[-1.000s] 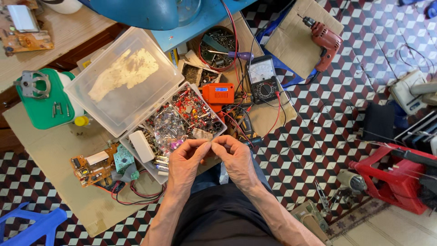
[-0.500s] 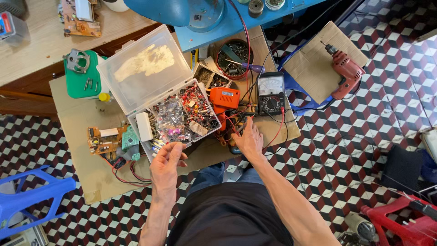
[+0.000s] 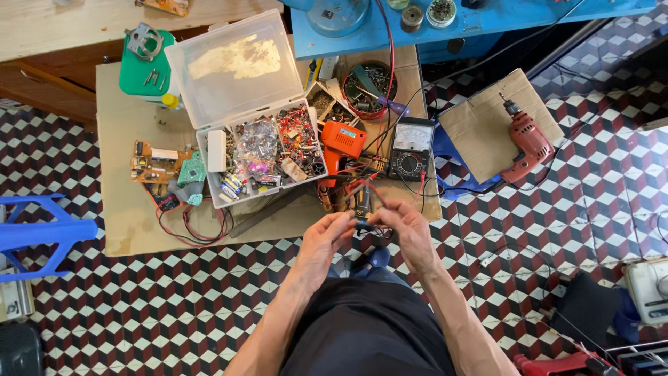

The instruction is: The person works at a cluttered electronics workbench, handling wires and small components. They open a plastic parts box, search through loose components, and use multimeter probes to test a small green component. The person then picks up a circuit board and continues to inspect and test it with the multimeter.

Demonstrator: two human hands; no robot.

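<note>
Pinching a small dark part [image 3: 363,224] between them, left hand [image 3: 325,240] and right hand [image 3: 409,233] fingers clamp together.

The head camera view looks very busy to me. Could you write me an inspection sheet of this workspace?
Surface: flat brown cardboard sheet laid on a checkered tile floor.
Job's things: small dark electronic part, pinched between both hands; what it is, cannot tell.
Clutter: clear plastic compartment box, lid open; orange soldering gun; black analogue multimeter; brown circuit board; red electric drill on separate cardboard.
Grips: left hand and right hand, fingertips closed on the part.
Cables: red and black wires looped near the circuit board; red test lead.
Surroundings: blue plastic stool, blue workbench.
</note>
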